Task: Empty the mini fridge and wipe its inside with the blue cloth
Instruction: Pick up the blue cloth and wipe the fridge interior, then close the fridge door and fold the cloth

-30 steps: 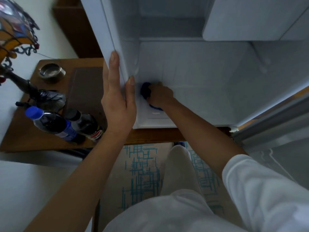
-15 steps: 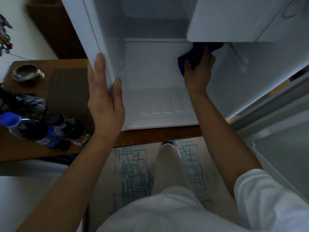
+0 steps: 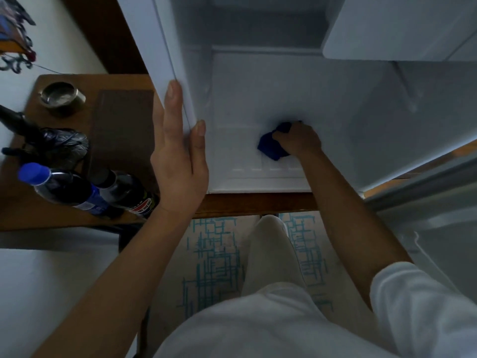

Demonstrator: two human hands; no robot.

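The white mini fridge [image 3: 258, 89] stands open in front of me, with nothing on its floor but the cloth. Inside it, my right hand [image 3: 299, 140] is closed on the bunched blue cloth [image 3: 271, 148] and presses it against the floor near the middle. Flat against the left wall's front edge rests my left hand [image 3: 178, 151], fingers straight, thumb just inside the cavity. Two dark soda bottles [image 3: 85, 189] lie on the wooden table to the left of the fridge.
The wooden table [image 3: 38, 215] also carries a metal ashtray [image 3: 62, 95], a dark mat and a black lamp base [image 3: 56, 143]. The fridge door [image 3: 426, 202] hangs open at the right. A white freezer box [image 3: 400, 27] juts out at the upper right. Patterned carpet lies below.
My right hand swept the cloth from the floor's left front up to the back wall under the freezer box, then down to the floor's middle. The left hand stayed on the wall edge.
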